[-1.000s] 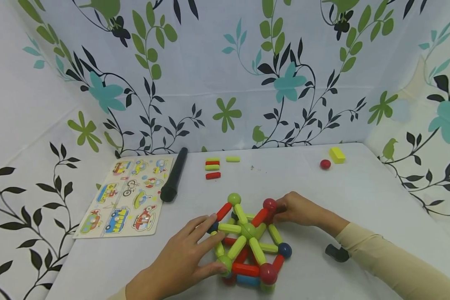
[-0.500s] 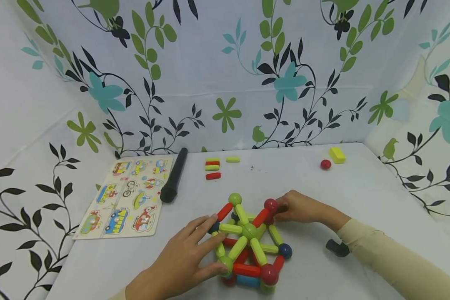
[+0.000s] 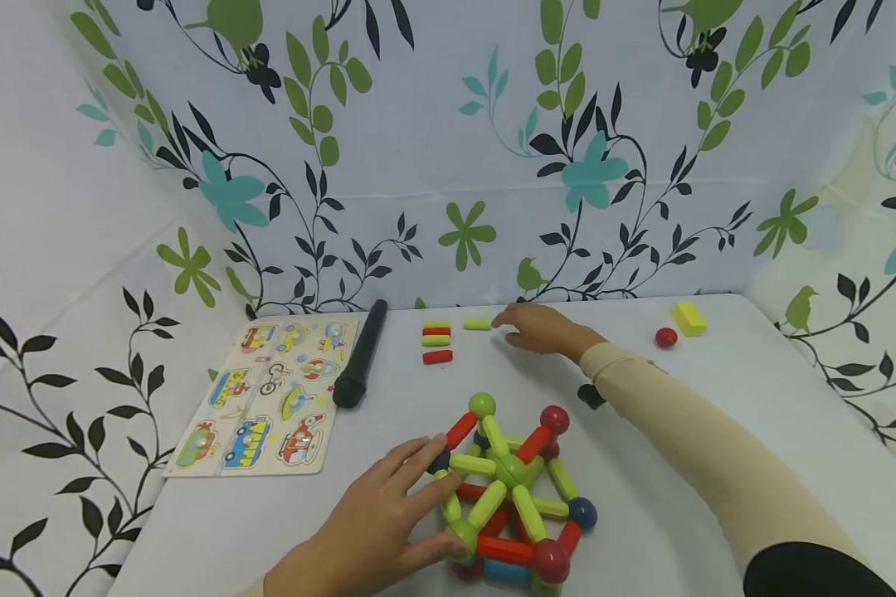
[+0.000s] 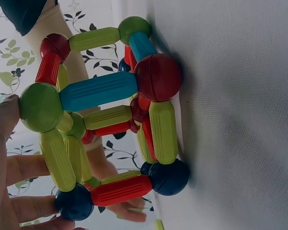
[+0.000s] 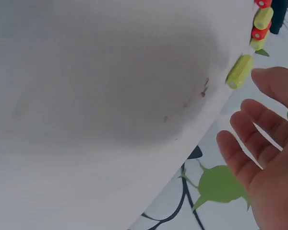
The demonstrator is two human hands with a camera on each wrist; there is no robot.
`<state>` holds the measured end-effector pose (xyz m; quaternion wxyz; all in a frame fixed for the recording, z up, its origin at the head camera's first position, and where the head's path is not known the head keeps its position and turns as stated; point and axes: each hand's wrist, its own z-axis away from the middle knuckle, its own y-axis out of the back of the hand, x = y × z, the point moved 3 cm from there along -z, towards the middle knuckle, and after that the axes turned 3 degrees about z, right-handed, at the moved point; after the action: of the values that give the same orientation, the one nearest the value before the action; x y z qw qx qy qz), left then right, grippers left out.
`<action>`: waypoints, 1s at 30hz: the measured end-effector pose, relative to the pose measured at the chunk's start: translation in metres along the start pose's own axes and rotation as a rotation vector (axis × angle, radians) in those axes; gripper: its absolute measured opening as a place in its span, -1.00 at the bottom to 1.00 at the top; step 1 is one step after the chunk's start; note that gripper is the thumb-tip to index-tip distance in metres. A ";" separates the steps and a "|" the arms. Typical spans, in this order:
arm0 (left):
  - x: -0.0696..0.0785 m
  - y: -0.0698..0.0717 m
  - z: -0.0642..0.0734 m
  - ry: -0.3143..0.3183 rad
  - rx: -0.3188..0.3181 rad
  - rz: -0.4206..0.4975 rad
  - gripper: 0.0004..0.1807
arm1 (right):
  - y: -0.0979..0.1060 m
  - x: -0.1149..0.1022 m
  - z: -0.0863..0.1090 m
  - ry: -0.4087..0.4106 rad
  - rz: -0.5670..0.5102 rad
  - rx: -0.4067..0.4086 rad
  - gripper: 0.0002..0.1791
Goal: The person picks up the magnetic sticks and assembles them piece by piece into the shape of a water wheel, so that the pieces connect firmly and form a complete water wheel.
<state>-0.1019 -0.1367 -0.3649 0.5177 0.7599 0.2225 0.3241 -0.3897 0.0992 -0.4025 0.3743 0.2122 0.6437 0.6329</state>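
Note:
A magnetic ball-and-rod structure [image 3: 511, 471] stands on the table, built of lime, red and blue rods joined by green, red and dark blue balls. My left hand [image 3: 384, 518] holds its left side, thumb at a green ball [image 4: 42, 107] and fingers by a dark blue ball [image 4: 74, 202]. At the table's far edge, my right hand [image 3: 541, 329] is beside a loose lime rod [image 3: 477, 324]. In the right wrist view, the fingers are loosely bent, with nothing in them, and the thumb is close to the rod; whether it touches cannot be told.
Several red and lime rods [image 3: 437, 357] lie left of the loose rod. A black microphone [image 3: 360, 356] lies by a vehicle picture puzzle board [image 3: 257, 398]. A red ball [image 3: 666, 337] and a yellow block [image 3: 689, 319] sit at the far right. A patterned cloth hangs behind.
My right hand has left the structure's right side and moved to the far edge beside the loose lime rod. The left hand stays on the structure. The head view has shifted slightly.

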 end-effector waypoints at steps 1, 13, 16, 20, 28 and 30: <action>0.000 0.000 0.000 0.002 -0.004 0.001 -0.30 | 0.000 -0.001 -0.007 0.005 0.028 -0.023 -0.53; 0.000 -0.001 0.001 -0.020 0.020 -0.028 -0.33 | -0.007 -0.017 -0.052 0.014 0.169 -0.137 -0.45; 0.000 -0.001 0.001 -0.022 0.018 -0.029 -0.33 | -0.007 -0.016 -0.057 -0.060 0.194 -0.097 -0.47; 0.001 -0.002 -0.001 -0.030 0.016 -0.017 -0.34 | -0.008 -0.013 -0.057 -0.084 0.260 -0.084 -0.65; 0.000 -0.002 0.000 -0.045 -0.001 -0.022 -0.36 | 0.006 -0.014 -0.034 -0.145 0.029 -0.114 -0.83; -0.001 -0.001 0.000 -0.050 0.008 -0.039 -0.36 | 0.019 -0.018 -0.021 -0.145 -0.067 -0.120 -0.80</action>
<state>-0.1025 -0.1370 -0.3657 0.5261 0.7655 0.2254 0.2938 -0.3975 0.0739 -0.3819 0.4528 0.2128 0.5828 0.6404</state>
